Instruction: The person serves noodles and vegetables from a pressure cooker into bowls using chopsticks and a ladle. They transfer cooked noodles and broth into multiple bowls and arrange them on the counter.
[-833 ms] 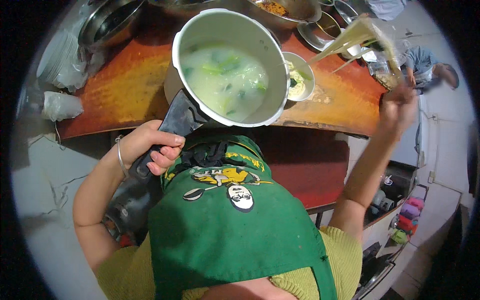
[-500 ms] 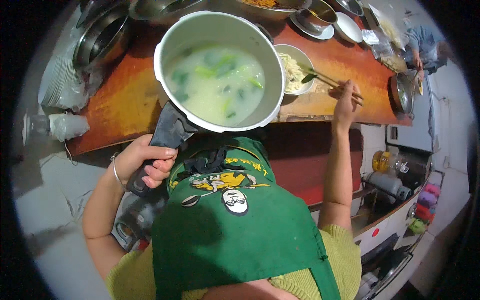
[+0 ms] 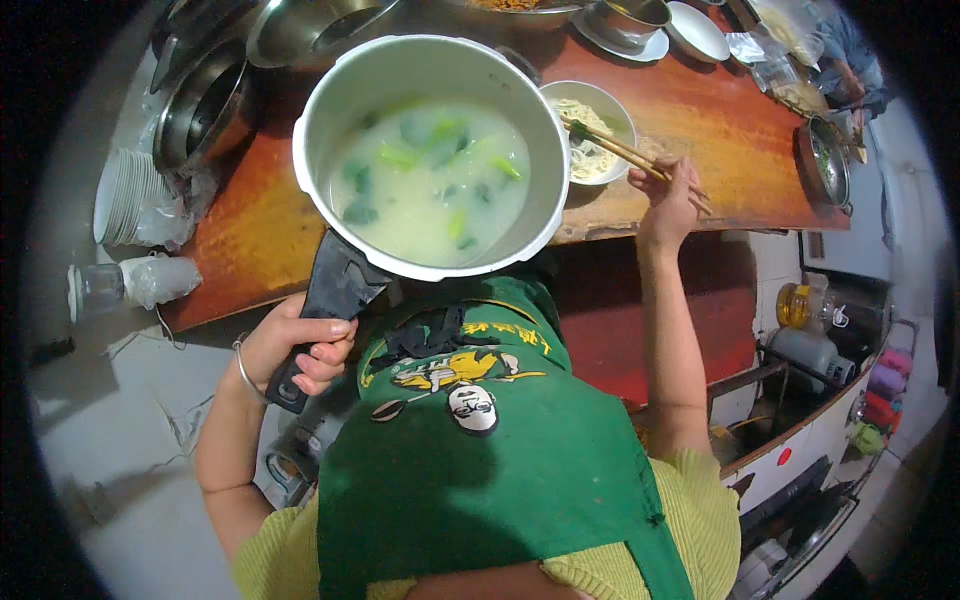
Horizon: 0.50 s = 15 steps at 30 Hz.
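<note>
My left hand (image 3: 308,345) is wrapped round the black handle (image 3: 338,290) of a large light-metal pot (image 3: 310,165). Cloudy pale broth (image 3: 415,215) with green leaves fills its lower part. In my right hand (image 3: 668,205) is a pair of wooden chopsticks (image 3: 628,153), their tips pointing left toward the pot's rim. A bit of dark green leaf (image 3: 578,130) shows at the tips. Just under them stands a white bowl (image 3: 622,100) of pale noodles (image 3: 592,162), partly hidden by the pot.
A wooden table (image 3: 720,150) carries metal basins (image 3: 205,115) at the far left, a stack of white plates (image 3: 125,195), a plastic-wrapped stack (image 3: 160,282) and a white dish (image 3: 697,32). A metal pan (image 3: 825,165) sits at the right end, near another person (image 3: 850,65).
The chopsticks have swung left, bringing the leaf from the bowl's right side to near the pot's rim. The left hand keeps hold of the pot, and the whole view has shifted slightly.
</note>
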### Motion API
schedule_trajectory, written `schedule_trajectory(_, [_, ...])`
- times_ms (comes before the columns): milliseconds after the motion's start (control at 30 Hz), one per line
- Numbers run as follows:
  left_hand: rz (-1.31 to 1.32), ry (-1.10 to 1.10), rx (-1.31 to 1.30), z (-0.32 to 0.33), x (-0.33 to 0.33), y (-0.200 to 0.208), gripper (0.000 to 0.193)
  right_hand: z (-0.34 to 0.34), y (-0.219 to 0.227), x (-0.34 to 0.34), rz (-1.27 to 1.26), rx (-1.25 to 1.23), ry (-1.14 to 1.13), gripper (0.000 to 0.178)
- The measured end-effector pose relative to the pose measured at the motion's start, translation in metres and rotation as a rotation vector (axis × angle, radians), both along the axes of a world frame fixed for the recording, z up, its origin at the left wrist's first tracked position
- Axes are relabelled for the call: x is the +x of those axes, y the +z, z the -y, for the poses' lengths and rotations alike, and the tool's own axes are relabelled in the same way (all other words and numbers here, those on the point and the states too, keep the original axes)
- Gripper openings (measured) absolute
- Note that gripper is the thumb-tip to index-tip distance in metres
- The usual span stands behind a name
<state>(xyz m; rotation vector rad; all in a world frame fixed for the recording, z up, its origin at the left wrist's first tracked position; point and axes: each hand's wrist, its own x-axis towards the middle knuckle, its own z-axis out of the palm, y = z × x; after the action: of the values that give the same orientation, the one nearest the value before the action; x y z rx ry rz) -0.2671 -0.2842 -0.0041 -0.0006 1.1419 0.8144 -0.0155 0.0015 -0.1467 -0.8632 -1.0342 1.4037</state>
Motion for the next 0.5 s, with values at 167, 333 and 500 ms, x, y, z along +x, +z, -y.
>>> schedule_trajectory(167, [0.004,-0.004,0.017,0.003,-0.007,-0.007,0.01,-0.006,0.0,0.003,0.084,0.136,-0.076,0.022])
schedule_trajectory(333, [0.008,0.054,0.002,0.017,-0.021,-0.015,0.01,-0.04,0.029,-0.016,1.149,0.941,0.434,0.016])
schedule_trajectory(500, [0.072,0.119,0.016,0.04,-0.039,-0.046,0.013,-0.072,0.092,-0.054,0.903,0.892,0.58,0.026])
